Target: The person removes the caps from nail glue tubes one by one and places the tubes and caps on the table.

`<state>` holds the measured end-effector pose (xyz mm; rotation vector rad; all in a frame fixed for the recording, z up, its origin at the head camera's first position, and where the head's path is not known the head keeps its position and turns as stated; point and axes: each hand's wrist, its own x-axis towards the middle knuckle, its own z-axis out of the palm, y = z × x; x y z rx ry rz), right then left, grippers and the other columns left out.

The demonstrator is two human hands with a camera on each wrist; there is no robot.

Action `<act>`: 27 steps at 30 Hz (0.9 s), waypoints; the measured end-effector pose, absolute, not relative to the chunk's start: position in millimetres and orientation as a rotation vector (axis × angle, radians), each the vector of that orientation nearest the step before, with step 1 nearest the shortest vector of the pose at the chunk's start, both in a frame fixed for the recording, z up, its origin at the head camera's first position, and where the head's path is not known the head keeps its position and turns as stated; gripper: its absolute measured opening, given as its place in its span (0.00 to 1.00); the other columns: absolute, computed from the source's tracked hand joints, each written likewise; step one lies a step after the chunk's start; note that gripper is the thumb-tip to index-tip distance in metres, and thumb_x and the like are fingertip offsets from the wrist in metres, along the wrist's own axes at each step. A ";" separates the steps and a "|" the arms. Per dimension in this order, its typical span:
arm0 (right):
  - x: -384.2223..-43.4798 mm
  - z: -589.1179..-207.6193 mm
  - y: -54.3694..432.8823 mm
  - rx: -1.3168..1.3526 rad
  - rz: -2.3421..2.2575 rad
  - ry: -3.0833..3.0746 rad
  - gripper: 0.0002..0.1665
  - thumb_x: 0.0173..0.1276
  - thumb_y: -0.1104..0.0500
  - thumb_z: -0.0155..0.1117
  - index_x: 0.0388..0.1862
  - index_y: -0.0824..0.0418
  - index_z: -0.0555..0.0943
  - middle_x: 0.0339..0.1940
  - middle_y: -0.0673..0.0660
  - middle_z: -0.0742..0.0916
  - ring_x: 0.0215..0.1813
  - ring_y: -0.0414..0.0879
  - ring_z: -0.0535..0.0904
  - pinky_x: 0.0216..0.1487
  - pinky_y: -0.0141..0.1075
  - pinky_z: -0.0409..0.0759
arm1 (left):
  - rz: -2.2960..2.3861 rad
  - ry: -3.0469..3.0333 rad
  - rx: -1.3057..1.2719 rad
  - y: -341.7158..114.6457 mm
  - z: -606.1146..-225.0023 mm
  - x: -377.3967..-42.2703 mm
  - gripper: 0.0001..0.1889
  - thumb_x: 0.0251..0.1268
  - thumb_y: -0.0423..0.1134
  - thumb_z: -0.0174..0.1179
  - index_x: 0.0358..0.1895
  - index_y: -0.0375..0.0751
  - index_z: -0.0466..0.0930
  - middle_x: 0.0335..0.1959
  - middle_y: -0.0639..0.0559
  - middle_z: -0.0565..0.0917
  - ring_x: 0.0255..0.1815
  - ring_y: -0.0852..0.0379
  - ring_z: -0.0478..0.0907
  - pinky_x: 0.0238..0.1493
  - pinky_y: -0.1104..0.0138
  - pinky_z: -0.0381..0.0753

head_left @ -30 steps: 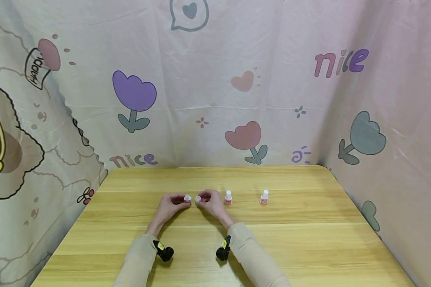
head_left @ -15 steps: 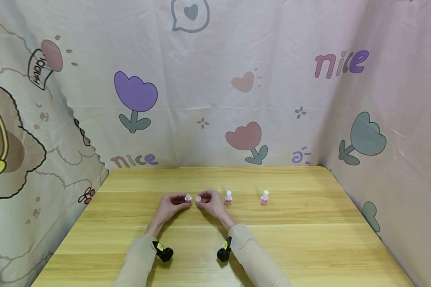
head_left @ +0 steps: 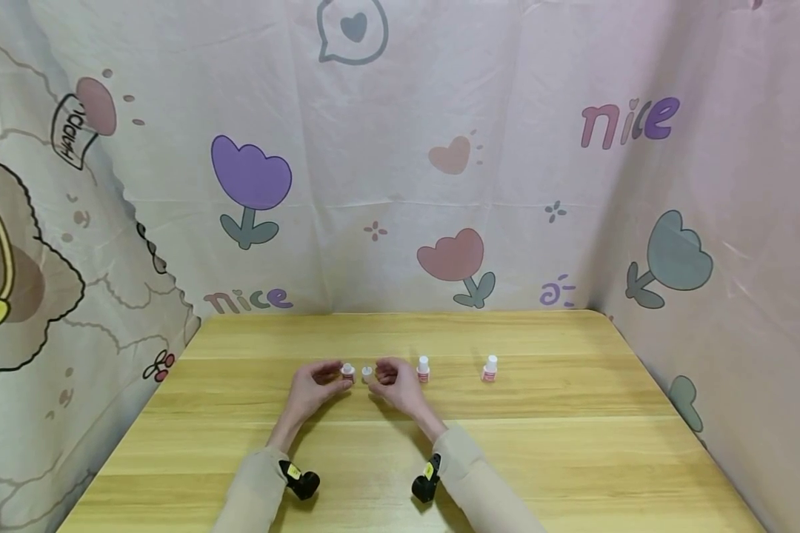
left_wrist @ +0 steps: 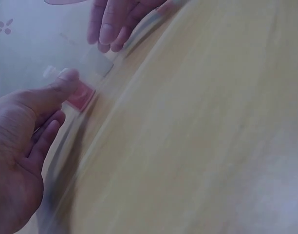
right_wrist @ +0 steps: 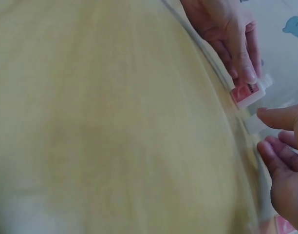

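- The small bottle with the pink-and-white label is in my left hand, upright near the middle of the table; I cannot tell whether its base rests on the wood.
- I pinch it between my left thumb, which lies across its near face, and the fingers behind it, so this grip is together on the bottle.
- Its white top is a short nozzle, lower than the tops of the other bottles.
- Just to its right, apart from it, is a small whitish piece, blurred in my left wrist view.
- My right hand is around that piece with thumb and fingers spread apart, clamped on nothing; whether my thumb tip touches it I cannot tell.
- Just beyond my right hand stands a second bottle, upright, with a tall white cap.
- Farther right, well apart from it, stands a third bottle, upright and capped the same way.
- All this is on the wooden table, over which my beige sleeves reach, a black wrist camera at each cuff.
- Behind hangs a pale cloth printed with tulips and hearts.
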<state>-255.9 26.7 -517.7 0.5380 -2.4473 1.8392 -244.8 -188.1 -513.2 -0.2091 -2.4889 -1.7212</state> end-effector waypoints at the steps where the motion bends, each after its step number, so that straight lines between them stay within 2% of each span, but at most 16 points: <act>1: -254.5 -517.6 27.8 0.546 1.846 -2.446 0.28 0.57 0.72 0.73 0.56 0.80 0.76 0.45 0.72 0.86 0.46 0.60 0.85 0.51 0.41 0.87 | -1.720 -2.485 -0.190 -187.7 -513.2 -243.6 0.28 0.54 0.32 0.75 0.59 0.28 0.79 0.56 0.32 0.84 0.57 0.37 0.83 0.61 0.57 0.82; 4: -250.6 -516.9 31.3 0.570 1.855 -2.448 0.31 0.57 0.72 0.73 0.59 0.81 0.74 0.47 0.74 0.85 0.48 0.62 0.84 0.53 0.45 0.86 | -1.737 -2.481 -0.156 -186.3 -512.2 -239.7 0.30 0.54 0.32 0.75 0.61 0.27 0.77 0.59 0.30 0.82 0.61 0.35 0.80 0.64 0.51 0.79; 7: -246.0 -514.3 34.9 0.598 1.839 -2.450 0.33 0.58 0.71 0.73 0.61 0.80 0.73 0.50 0.74 0.84 0.50 0.63 0.83 0.55 0.46 0.85 | -1.736 -2.480 -0.130 -185.0 -510.7 -236.3 0.33 0.53 0.33 0.76 0.63 0.27 0.76 0.62 0.30 0.80 0.63 0.34 0.79 0.66 0.51 0.77; 11: -232.6 -498.6 39.7 0.644 1.885 -2.414 0.32 0.58 0.73 0.71 0.61 0.83 0.71 0.52 0.80 0.82 0.53 0.72 0.81 0.59 0.57 0.81 | -1.702 -2.455 -0.090 -183.3 -509.3 -232.2 0.35 0.52 0.34 0.77 0.64 0.26 0.73 0.63 0.29 0.78 0.64 0.34 0.78 0.67 0.51 0.76; 14: -226.0 -496.5 44.1 0.654 1.901 -2.388 0.32 0.58 0.74 0.71 0.60 0.83 0.71 0.52 0.81 0.81 0.53 0.73 0.80 0.59 0.58 0.80 | -1.662 -2.436 -0.038 -181.4 -508.5 -227.9 0.36 0.52 0.35 0.77 0.65 0.26 0.73 0.64 0.30 0.79 0.63 0.35 0.78 0.68 0.51 0.76; 18: -224.1 -507.3 52.3 0.654 1.877 -2.385 0.32 0.58 0.71 0.73 0.60 0.81 0.72 0.52 0.77 0.83 0.52 0.68 0.82 0.57 0.50 0.83 | -1.605 -2.417 0.047 -178.7 -506.9 -219.3 0.37 0.51 0.38 0.78 0.64 0.28 0.74 0.63 0.32 0.80 0.63 0.36 0.79 0.68 0.50 0.76; 23: -217.2 -508.6 63.7 0.647 1.950 -2.363 0.32 0.59 0.71 0.72 0.60 0.82 0.72 0.52 0.78 0.82 0.53 0.71 0.81 0.58 0.44 0.84 | -1.553 -2.374 0.120 -174.9 -504.6 -209.7 0.36 0.50 0.39 0.78 0.63 0.30 0.75 0.60 0.33 0.82 0.62 0.37 0.79 0.67 0.49 0.76; 27: -211.3 -509.3 75.1 0.635 1.988 -2.344 0.30 0.60 0.71 0.71 0.60 0.81 0.73 0.52 0.78 0.82 0.53 0.71 0.81 0.57 0.37 0.85 | -1.537 -2.325 0.109 -168.9 -502.3 -203.1 0.32 0.50 0.37 0.79 0.59 0.30 0.78 0.56 0.35 0.85 0.57 0.38 0.82 0.62 0.50 0.80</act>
